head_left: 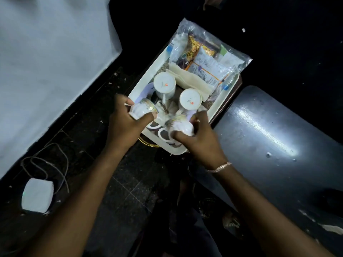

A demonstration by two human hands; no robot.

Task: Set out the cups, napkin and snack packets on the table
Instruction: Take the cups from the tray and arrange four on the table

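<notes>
A cream tray (141, 84) holds the items. My left hand (124, 123) grips a small patterned teacup (142, 109) at the tray's near left. My right hand (200, 140) grips a second patterned teacup (181, 126) at the near right. Two tall white mugs (164, 85) (190, 100) stand upside down in the tray's middle. A folded cream napkin (187, 79) lies behind them. Snack packets (206, 62) in a clear plastic bag (233, 58) fill the far end. Saucers (164, 134) lie under the teacups.
A dark glossy table (278, 138) lies to the right of the tray. A pale wall (46, 52) rises on the left. A white box (37, 195) and a looped cord (46, 164) lie on the dark tiled floor.
</notes>
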